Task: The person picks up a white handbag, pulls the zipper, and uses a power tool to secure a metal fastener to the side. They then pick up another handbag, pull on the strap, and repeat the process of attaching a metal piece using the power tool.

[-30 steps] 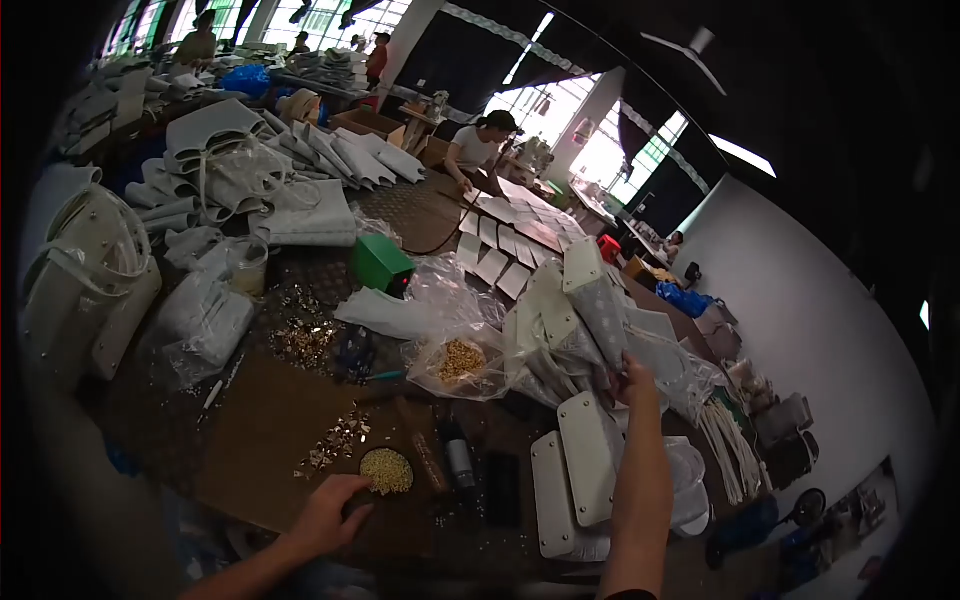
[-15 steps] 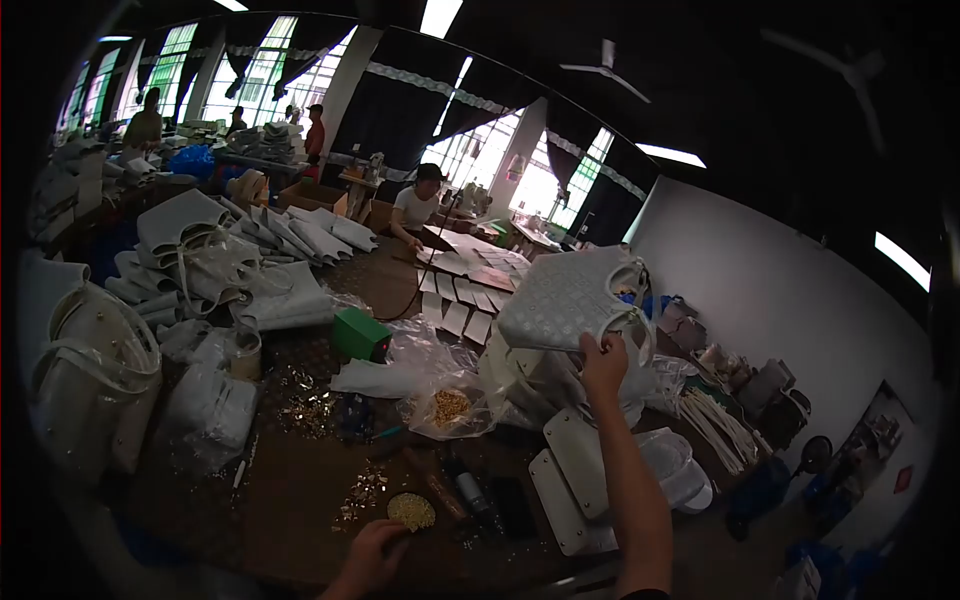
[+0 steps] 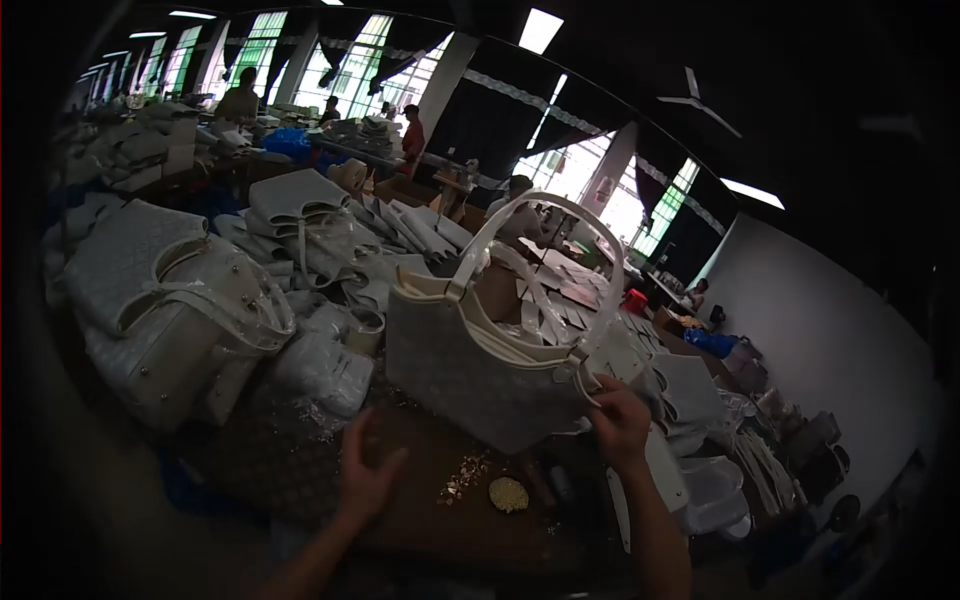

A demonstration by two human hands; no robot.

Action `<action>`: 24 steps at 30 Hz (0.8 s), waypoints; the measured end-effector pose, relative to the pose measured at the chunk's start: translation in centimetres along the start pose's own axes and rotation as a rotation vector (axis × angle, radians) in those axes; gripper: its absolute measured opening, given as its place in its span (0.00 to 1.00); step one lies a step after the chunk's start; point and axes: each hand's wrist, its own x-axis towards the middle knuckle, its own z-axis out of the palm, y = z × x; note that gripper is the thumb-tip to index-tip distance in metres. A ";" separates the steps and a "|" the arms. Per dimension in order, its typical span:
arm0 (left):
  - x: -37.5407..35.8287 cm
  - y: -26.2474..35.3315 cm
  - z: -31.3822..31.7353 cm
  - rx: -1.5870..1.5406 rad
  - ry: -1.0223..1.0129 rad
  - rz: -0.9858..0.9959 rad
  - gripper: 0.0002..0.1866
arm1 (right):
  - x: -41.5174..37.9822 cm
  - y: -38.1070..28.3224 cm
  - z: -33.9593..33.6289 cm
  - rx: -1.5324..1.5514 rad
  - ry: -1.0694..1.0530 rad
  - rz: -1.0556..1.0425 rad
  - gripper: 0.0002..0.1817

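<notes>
The right hand has its grip clenched on the right end of a pale quilted handbag, at the rim where a handle strap joins, and holds the bag upright above the middle of the bench, its looped handles standing up. The left hand hovers with fingers spread and its grip released, low and just left of the bag, not touching it. On the bench below lie a small dish of gold studs and scattered metal bits, with more pale bags heaped at far left.
</notes>
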 end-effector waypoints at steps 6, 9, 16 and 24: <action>1.5 2.8 -11.6 0.039 0.088 0.034 0.42 | -1.4 1.4 7.6 0.477 -0.272 0.273 0.08; -2.4 6.4 -12.9 0.056 0.025 0.050 0.38 | -0.4 3.5 12.2 0.601 -0.292 0.251 0.13; -8.2 4.8 -4.7 0.149 0.221 0.328 0.30 | 0.3 0.3 21.8 0.500 -0.253 0.355 0.21; -9.8 5.5 -0.8 0.275 0.178 0.246 0.36 | -4.8 -12.6 13.5 0.458 -0.146 -0.111 0.17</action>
